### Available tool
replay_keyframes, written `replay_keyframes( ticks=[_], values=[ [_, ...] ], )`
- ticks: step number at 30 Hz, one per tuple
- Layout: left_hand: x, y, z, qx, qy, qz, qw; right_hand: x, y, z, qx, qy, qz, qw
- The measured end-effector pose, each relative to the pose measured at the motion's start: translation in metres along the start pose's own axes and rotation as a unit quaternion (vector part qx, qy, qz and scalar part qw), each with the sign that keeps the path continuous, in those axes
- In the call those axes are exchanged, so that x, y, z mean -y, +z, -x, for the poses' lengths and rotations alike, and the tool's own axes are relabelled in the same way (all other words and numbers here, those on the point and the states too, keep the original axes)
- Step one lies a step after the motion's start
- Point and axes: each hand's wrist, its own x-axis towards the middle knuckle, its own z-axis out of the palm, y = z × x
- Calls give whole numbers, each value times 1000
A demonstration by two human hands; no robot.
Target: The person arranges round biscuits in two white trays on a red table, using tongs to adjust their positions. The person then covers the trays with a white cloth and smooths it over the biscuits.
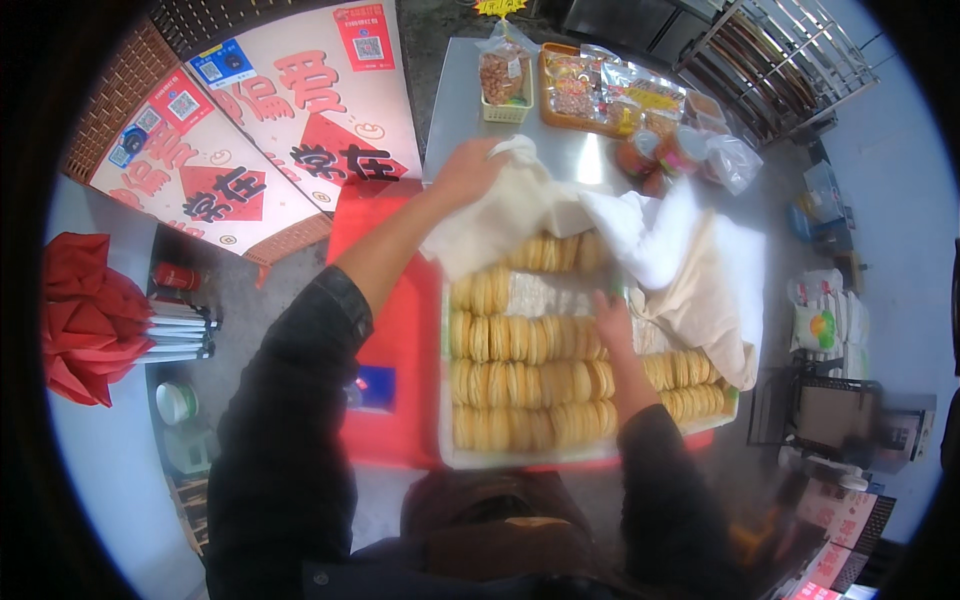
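Note:
A wide tray [446, 400] in front of me holds rows of yellow, flat round breads [525, 385] standing on edge. My left hand [470, 172] is closed on a corner of a cream cloth [505, 210], raised over the tray's far left part. Over the breads in the middle reaches my right hand [614, 318]; its fingers are blurred and partly hidden, so what they hold, if anything, does not show. Bare liner [545, 296] shows between bread rows just left of it. A bunched white cloth [650, 235] and a beige cloth [715, 290] cover the far right part.
Behind the tray, a metal table [455, 110] carries a basket with a bag of nuts [503, 80], an orange tray of packets [610, 90] and jars [660, 150]. Printed panels [290, 130] stand at the left. A red cover [375, 300] lies under the tray.

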Motion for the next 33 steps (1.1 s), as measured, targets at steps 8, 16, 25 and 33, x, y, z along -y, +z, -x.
replay_keyframes(
  ticks=[8, 16, 25, 33],
  values=[
    [4, -4, -2, 5, -5, 0, 1000, 7, -16, -48, 87, -49, 123, 987],
    [11, -8, 7, 5, -3, -28, 1000, 52, -20, -5, 79, 104, -115, 985],
    [-15, 14, 1, 33, -26, -19, 999, 7, -32, -47, 82, -29, 141, 986],
    [0, 7, 3, -9, -1, -49, 999, 37, -29, -36, 184, 46, 158, 969]
  ],
)
